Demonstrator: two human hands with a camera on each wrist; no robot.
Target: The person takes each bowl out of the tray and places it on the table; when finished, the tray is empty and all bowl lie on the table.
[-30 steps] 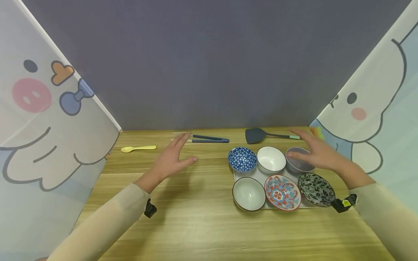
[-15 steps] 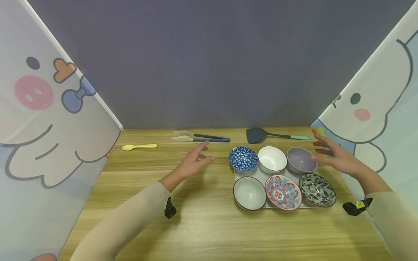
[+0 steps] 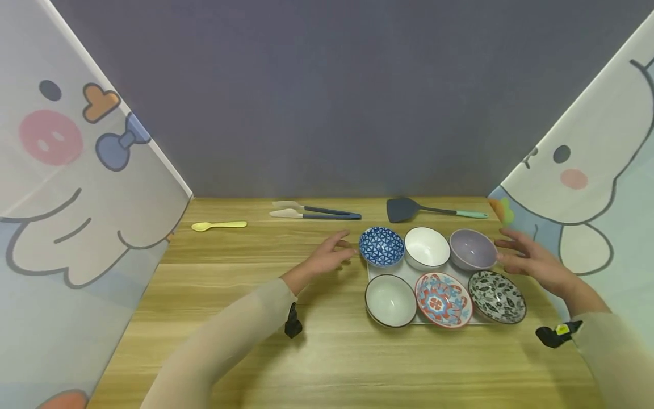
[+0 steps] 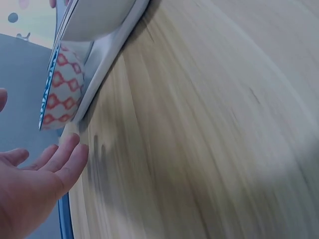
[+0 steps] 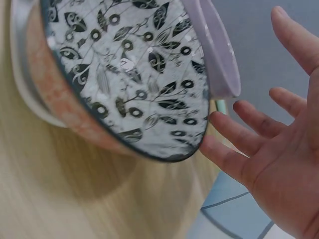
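Left hand (image 3: 328, 258) is empty, fingers loosely extended; round blue-patterned bowl (image 3: 381, 247) sits at 3 o'clock. Right hand (image 3: 533, 265) is empty, fingers spread; smooth purple bowl (image 3: 473, 250) sits at 9 o'clock, contact unclear. White tray (image 3: 407, 272) bears both.

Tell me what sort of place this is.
Probably a staged tabletop booth, not a working kitchen: cartoon-printed side panels and a plain grey backdrop enclose a wood-grain table holding bowls and utensils.

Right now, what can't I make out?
Head: most of the white tray, hidden by the six bowls.
Right wrist: whether the right hand touches the leaf-patterned bowl; they overlap in the picture.
Left wrist: the rest of the white-walled bowl, cut off by the top edge.
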